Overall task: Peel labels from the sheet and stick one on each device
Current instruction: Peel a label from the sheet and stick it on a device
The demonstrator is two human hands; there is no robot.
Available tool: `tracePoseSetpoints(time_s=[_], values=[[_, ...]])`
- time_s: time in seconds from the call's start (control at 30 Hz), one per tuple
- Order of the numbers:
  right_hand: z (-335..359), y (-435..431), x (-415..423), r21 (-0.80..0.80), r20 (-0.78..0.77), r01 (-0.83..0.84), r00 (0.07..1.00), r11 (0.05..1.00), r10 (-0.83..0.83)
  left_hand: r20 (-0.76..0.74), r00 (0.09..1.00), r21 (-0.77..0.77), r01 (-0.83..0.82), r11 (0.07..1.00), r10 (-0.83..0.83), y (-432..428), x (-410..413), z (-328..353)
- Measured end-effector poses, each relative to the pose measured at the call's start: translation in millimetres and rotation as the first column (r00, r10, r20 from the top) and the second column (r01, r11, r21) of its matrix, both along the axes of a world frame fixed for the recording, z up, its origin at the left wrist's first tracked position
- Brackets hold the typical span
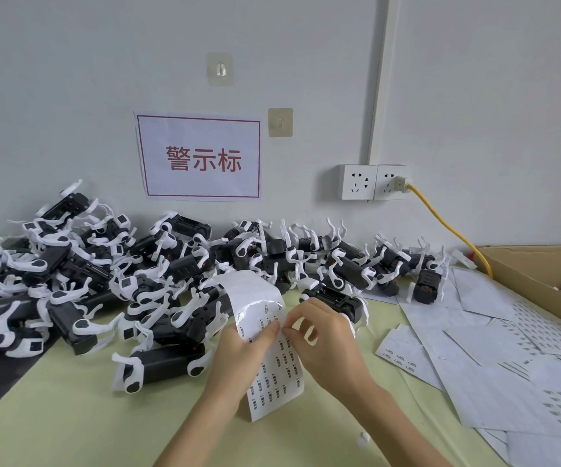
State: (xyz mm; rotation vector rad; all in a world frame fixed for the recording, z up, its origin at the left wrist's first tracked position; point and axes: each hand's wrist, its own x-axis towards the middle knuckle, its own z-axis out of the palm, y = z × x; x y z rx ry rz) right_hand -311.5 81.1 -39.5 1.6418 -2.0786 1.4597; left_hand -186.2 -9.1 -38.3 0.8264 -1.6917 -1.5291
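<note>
A white label sheet [274, 375] with rows of small printed labels hangs curled between my hands above the table. My left hand [238, 355] grips the sheet's left side. My right hand [322, 338] pinches at a label near the sheet's upper middle with thumb and forefinger. Right behind my right hand lies one black-and-white device [334, 296]. Several more such devices [104, 281] are heaped along the wall, from the far left to the right.
Used backing sheets [508, 365] lie spread over the right side of the yellow-green table [70, 416]. A cardboard box [541, 264] stands at the far right. A yellow cable [447, 224] runs from the wall socket [373, 182]. A paper sign [201, 156] hangs on the wall.
</note>
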Motion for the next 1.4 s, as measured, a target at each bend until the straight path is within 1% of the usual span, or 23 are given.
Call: tracePoseSetpoints(time_s=[0.1, 0.23, 0.4, 0.5, 0.57, 0.63, 0.7, 0.73, 0.77, 0.83, 0.87, 0.9, 0.97, 1.07, 1.1, 1.17, 1.27, 1.33, 1.4], values=[[-0.8, 0.4, -0.3, 0.012, -0.038, -0.023, 0.999, 1.000, 0.024, -0.029, 1.000, 0.052, -0.001, 0.999, 0.003, 0.7, -0.4, 0.7], [-1.2, 1.4, -0.2, 0.008, -0.058, -0.044, 0.997, 0.999, 0.044, -0.040, 0.999, 0.055, -0.002, 0.998, 0.004, 0.5, -0.4, 0.4], [2.2, 1.5, 3.1, -0.081, -0.003, -0.023, 1.000, 0.996, 0.023, -0.053, 0.998, 0.050, 0.020, 0.999, -0.017, -4.3, 2.1, -0.3], [5.6, 1.8, 4.8, -0.136, 0.134, 0.004, 0.991, 0.991, 0.015, -0.026, 1.000, 0.035, 0.005, 0.999, -0.004, -3.6, 1.8, -1.8], [9.5, 1.9, 2.5, -0.171, 0.275, -0.020, 0.959, 0.985, 0.067, 0.015, 0.999, 0.036, 0.030, 0.999, -0.030, -1.8, 1.0, -2.5], [13.8, 2.9, 0.1, -0.219, 0.442, -0.079, 0.881, 0.973, 0.171, 0.058, 0.990, 0.061, 0.128, 0.990, -0.132, -0.2, 0.1, -3.7], [15.5, 4.0, -1.8, -0.256, 0.549, -0.116, 0.799, 0.960, 0.243, 0.093, 0.965, 0.061, 0.240, 0.969, -0.245, 0.0, -1.5, -6.6], [15.6, 4.5, -2.5, -0.266, 0.579, -0.124, 0.772, 0.956, 0.262, 0.136, 0.953, 0.022, 0.269, 0.963, -0.269, -0.7, -2.5, -9.4], [15.5, 5.1, -3.0, -0.275, 0.599, -0.132, 0.751, 0.952, 0.277, 0.204, 0.944, -0.049, 0.275, 0.960, -0.260, -1.3, -3.3, -11.9], [15.6, 5.9, -4.1, -0.290, 0.620, -0.141, 0.725, 0.946, 0.299, 0.362, 0.920, -0.257, 0.252, 0.933, -0.149, -2.3, -4.3, -15.3], [15.7, 6.2, -4.4, -0.293, 0.627, -0.143, 0.718, 0.945, 0.303, 0.397, 0.914, -0.357, 0.234, 0.904, -0.080, -2.6, -4.7, -17.2], [15.8, 6.1, -4.4, -0.293, 0.631, -0.144, 0.714, 0.945, 0.304, 0.393, 0.919, -0.436, 0.212, 0.874, -0.027, -3.2, -5.0, -19.9], [15.6, 5.6, -3.5, -0.279, 0.623, -0.146, 0.724, 0.949, 0.295, 0.298, 0.954, -0.511, 0.141, 0.848, 0.021, -4.6, -6.2, -23.7], [15.7, 5.6, -1.6, -0.254, 0.592, -0.144, 0.759, 0.956, 0.272, 0.045, 0.996, -0.554, -0.036, 0.832, 0.074, -6.2, -6.0, -21.5], [15.5, 5.8, -1.0, -0.241, 0.578, -0.143, 0.773, 0.960, 0.261, -0.019, 0.996, -0.554, -0.082, 0.829, 0.086, -6.5, -5.2, -19.2], [14.5, 5.3, -0.2, -0.199, 0.536, -0.135, 0.815, 0.971, 0.223, -0.095, 0.992, -0.522, -0.119, 0.845, 0.081, -5.6, -3.5, -13.3], [11.3, 3.4, 1.9, -0.143, 0.448, -0.106, 0.880, 0.984, 0.160, -0.125, 0.991, -0.521, -0.113, 0.846, 0.055, -2.2, -1.6, -6.5], [9.0, 2.5, 3.2, -0.125, 0.389, -0.092, 0.912, 0.988, 0.134, -0.096, 0.995, -0.524, -0.078, 0.848, 0.033, -0.8, -2.0, -5.3], [6.4, 1.6, 4.1, -0.105, 0.315, -0.084, 0.942, 0.991, 0.113, -0.064, 0.998, -0.484, -0.054, 0.873, 0.026, -1.4, -2.9, -6.6]])
